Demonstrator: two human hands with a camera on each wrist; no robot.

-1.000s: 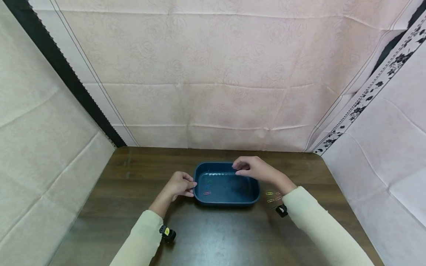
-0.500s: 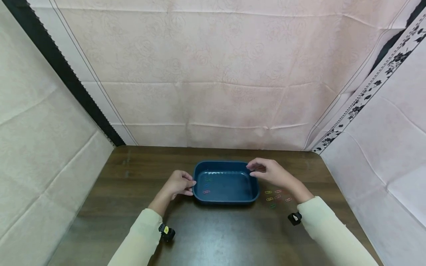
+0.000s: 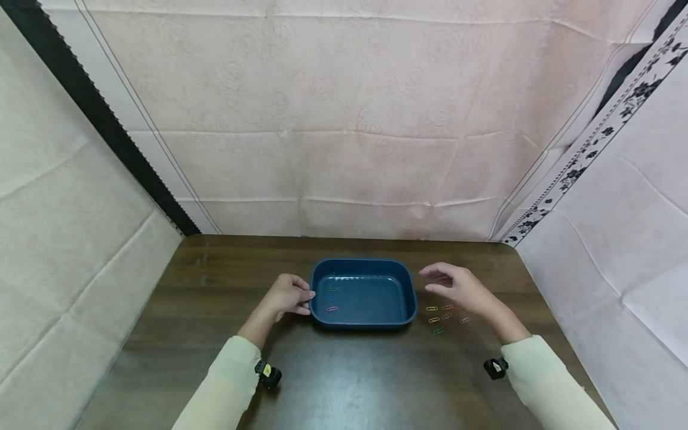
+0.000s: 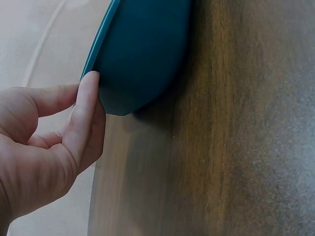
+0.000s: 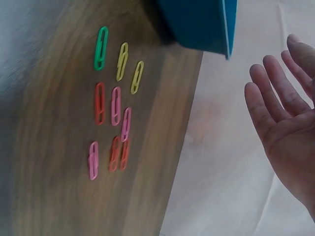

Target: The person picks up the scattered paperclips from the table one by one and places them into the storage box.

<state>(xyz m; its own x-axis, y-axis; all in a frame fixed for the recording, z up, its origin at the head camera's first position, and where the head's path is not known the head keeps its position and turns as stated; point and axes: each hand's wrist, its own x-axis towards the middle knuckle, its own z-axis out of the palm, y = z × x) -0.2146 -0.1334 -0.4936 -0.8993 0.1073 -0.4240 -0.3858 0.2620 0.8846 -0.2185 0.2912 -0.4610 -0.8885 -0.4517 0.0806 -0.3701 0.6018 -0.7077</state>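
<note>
Watching from my end: the left grip [image 3: 292, 294] has the blue box [image 3: 371, 301] pinched by its left rim [image 4: 100, 39], thumb one side and fingers the other, while the right grip [image 3: 457, 288] is in the air just right of the box with its fingers loose and holding nothing. So, one box, sitting on the desk [image 3: 344, 382]. Just right of it I count nine paper clips: one green [image 5: 101, 48], two yellow [image 5: 122, 61], three red [image 5: 100, 103] and three pink [image 5: 115, 105]. Inside, near the left end, there's one green clip [image 3: 335, 289], one pinkish clip [image 3: 332, 309], and what looks like a blue one between them, tough to make out against the blue. Compared with a second ago, the right one was over the box and has since pulled off past its right wall; the left one hasn't budged, and the clips inside look the same. The loose clips are thin plastic-looking loops lying flat, two reds side by side with a pink end right up against them. The box is a shallow, rounded rectangle, shiny inside.
</note>
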